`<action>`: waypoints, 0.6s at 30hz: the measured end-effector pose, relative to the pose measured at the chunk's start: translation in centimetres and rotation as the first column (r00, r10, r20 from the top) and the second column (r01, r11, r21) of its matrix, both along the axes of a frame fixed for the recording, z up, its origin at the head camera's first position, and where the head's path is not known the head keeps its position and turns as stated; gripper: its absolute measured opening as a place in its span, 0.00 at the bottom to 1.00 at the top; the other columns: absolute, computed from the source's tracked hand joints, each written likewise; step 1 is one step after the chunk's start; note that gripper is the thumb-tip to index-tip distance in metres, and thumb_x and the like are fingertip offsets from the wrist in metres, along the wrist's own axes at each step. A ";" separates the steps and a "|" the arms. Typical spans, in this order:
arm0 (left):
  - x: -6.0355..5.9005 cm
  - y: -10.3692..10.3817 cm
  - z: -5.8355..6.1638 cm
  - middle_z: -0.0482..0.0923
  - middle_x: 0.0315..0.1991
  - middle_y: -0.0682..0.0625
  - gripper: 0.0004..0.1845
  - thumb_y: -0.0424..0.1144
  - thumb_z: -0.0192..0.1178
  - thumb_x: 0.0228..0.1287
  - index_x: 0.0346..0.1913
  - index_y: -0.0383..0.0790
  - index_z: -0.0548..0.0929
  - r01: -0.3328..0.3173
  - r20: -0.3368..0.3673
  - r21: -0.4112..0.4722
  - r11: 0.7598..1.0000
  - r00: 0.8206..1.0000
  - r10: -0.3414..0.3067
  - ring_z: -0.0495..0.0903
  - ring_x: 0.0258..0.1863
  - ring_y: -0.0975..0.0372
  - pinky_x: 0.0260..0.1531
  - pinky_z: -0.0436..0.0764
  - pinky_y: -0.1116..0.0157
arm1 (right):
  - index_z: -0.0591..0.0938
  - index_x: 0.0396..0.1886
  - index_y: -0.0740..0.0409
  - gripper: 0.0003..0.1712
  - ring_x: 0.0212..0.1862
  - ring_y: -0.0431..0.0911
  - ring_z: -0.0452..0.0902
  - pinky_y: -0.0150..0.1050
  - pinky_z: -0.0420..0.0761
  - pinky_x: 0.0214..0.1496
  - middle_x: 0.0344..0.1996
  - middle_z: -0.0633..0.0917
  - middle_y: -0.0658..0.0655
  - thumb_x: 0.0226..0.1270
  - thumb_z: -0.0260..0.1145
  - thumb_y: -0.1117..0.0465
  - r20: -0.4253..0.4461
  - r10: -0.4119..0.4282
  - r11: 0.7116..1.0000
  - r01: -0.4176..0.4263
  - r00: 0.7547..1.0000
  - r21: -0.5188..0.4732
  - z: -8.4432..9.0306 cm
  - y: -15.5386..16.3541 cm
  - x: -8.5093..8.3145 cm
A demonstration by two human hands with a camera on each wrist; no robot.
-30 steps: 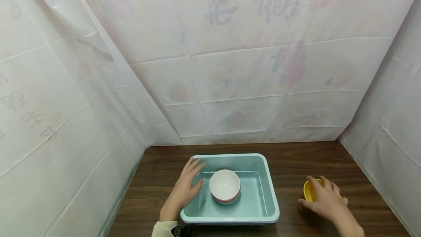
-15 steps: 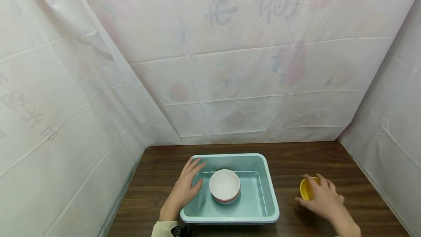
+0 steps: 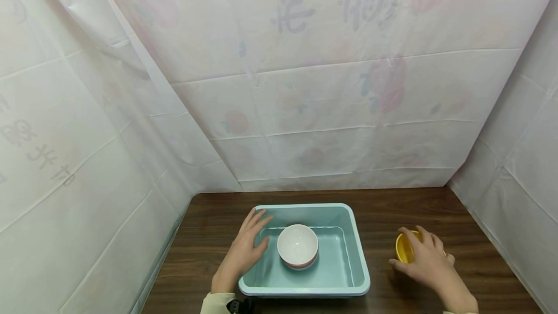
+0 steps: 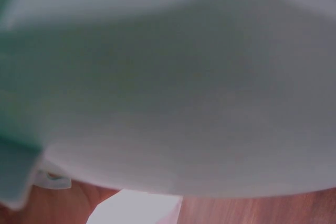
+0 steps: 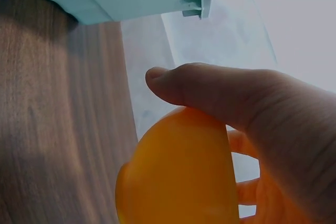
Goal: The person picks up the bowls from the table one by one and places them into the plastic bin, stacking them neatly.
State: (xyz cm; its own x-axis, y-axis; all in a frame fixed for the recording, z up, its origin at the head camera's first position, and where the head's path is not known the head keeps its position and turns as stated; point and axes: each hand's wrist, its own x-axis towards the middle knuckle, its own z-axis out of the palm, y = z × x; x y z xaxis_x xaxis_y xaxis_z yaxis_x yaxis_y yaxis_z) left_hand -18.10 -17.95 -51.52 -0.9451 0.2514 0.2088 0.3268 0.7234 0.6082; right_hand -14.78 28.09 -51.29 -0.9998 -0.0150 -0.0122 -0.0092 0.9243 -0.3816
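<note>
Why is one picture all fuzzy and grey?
Left wrist view: the camera sits too close to the tub, so it blurs into grey-green. Right wrist view: the yellow bowl is soft and dim. Head view: sharp, with evenly lit, bending walls.

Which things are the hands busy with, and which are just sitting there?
Busy with:
- yellow bowl, gripped by the right hand
- teal tub, its left rim under the left hand

Just there:
- white bowl, stacked on another bowl inside the tub
- wooden table
- white sheets around it
</note>
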 end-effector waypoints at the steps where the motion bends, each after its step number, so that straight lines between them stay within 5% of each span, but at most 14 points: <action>1: 0.0 0.0 0.0 0.62 0.80 0.49 0.30 0.35 0.66 0.69 0.73 0.47 0.75 0.000 0.000 0.001 1.000 1.000 0.000 0.46 0.84 0.49 0.73 0.64 0.38 | 0.71 0.71 0.56 0.55 0.64 0.85 0.57 0.86 0.65 0.42 0.68 0.62 0.80 0.50 0.78 0.31 -0.011 0.002 1.000 -0.002 1.000 0.002 0.1 -0.1 0.1; 18: 0.0 0.0 -0.1 0.62 0.80 0.49 0.29 0.35 0.66 0.70 0.73 0.46 0.75 0.002 -0.006 0.001 1.000 1.000 -0.002 0.46 0.84 0.49 0.73 0.63 0.37 | 0.72 0.70 0.56 0.54 0.64 0.83 0.58 0.86 0.65 0.42 0.68 0.64 0.80 0.49 0.80 0.34 -0.049 0.030 1.000 -0.030 0.998 0.002 0.9 -1.2 -0.1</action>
